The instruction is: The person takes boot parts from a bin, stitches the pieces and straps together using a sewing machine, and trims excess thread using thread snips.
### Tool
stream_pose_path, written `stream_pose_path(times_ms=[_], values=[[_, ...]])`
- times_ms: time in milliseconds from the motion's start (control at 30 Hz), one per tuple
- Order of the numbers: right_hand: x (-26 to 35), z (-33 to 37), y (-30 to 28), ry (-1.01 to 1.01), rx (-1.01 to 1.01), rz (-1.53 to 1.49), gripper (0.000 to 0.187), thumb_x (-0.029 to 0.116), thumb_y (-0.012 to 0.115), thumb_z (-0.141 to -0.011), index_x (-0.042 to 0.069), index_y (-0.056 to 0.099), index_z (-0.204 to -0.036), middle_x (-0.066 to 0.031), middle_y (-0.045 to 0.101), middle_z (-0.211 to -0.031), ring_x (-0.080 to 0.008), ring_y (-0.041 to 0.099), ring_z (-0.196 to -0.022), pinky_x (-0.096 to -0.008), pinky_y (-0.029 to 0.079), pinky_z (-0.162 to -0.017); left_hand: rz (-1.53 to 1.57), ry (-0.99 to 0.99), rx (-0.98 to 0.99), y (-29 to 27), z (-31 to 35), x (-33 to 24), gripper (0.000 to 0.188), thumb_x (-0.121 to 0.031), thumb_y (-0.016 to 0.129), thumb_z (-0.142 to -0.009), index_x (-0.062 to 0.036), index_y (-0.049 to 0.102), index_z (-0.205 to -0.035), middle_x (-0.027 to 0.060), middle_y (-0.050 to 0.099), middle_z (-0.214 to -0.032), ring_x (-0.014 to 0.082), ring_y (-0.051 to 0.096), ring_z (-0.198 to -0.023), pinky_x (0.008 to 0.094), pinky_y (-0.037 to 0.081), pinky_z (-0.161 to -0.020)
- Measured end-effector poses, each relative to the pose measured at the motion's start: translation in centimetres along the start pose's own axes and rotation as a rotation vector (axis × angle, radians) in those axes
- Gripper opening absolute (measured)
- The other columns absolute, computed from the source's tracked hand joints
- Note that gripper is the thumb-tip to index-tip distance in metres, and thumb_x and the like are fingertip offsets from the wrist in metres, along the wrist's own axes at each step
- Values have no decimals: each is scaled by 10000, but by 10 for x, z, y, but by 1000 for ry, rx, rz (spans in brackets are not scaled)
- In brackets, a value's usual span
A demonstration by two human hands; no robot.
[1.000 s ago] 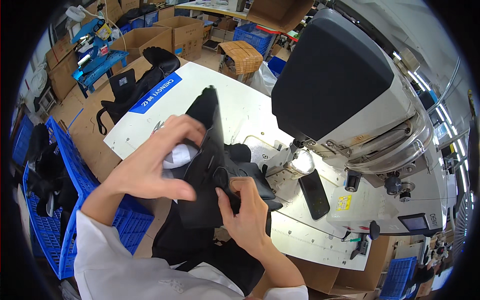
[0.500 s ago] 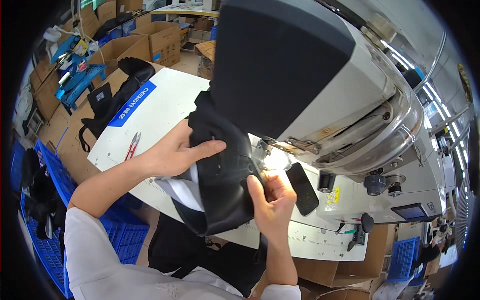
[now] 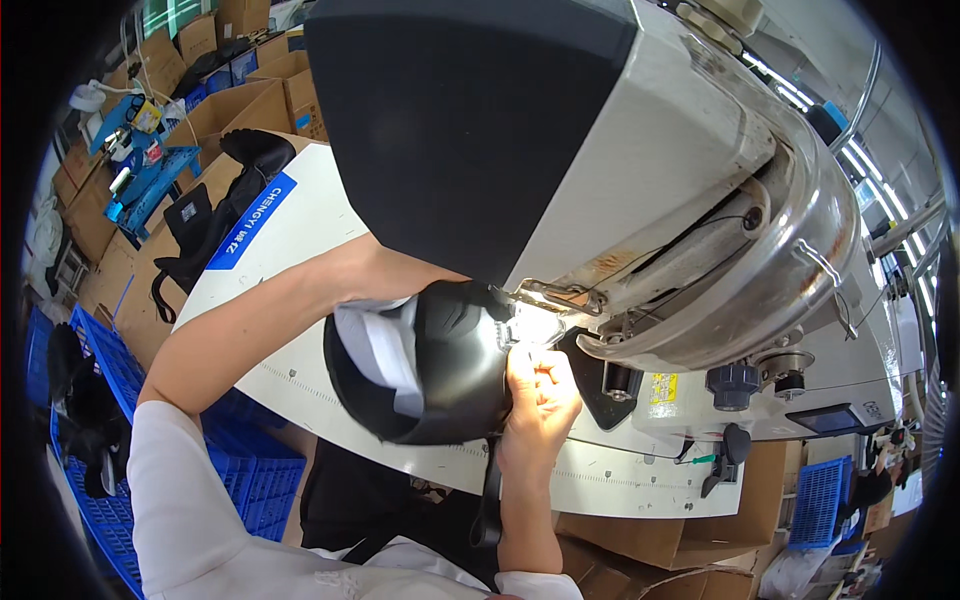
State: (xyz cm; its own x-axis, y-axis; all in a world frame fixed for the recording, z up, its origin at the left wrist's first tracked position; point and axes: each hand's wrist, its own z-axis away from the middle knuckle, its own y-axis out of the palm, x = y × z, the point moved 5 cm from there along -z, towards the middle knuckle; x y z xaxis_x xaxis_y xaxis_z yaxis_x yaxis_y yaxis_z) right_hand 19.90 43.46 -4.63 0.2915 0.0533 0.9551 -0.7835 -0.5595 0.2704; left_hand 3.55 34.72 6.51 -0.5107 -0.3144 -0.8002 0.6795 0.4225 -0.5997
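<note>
A glossy black sewn piece with a white lining [image 3: 455,370] is held up at the sewing machine [image 3: 690,200], its far edge in the bright light by the needle area. My right hand [image 3: 540,405] is closed in a pinch on the piece's near right edge, close under the machine's presser area. Of my left hand [image 3: 418,270] only the back part shows; its fingers are hidden behind the machine's dark head cover and the black piece. A black strap [image 3: 487,500] hangs down beside my right wrist.
A black phone [image 3: 598,385] lies on the white worktable [image 3: 300,385] behind my right hand. Similar black pieces [image 3: 215,215] rest at the far left. Blue crates [image 3: 250,480] stand at left, and cardboard boxes [image 3: 690,525] lie under the table's right side.
The black piece has turned and moved up under the machine head, showing more white lining. My left hand has gone behind the head cover. My right hand still pinches the edge.
</note>
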Motion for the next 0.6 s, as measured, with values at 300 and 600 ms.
stream_pose_path(times_ms=[300,600], values=[[-1,21,29,-16,-142,79,123,87,644,-907,58,533,-865,47,473,-733,-1,374,-615,-168,289,-541,-13,164,10,-6,-16,18,185,-91,641,-869,24,658,-1013,119,681,-934,249,626,-865,340,498,-818],[-8,21,-5,135,254,-5,122,93,623,-922,6,583,-999,-14,606,-877,-46,533,-771,-189,420,-673,-234,400,-224,-40,36,-11,176,-83,676,-818,20,657,-959,126,670,-917,283,617,-839,359,479,-808]])
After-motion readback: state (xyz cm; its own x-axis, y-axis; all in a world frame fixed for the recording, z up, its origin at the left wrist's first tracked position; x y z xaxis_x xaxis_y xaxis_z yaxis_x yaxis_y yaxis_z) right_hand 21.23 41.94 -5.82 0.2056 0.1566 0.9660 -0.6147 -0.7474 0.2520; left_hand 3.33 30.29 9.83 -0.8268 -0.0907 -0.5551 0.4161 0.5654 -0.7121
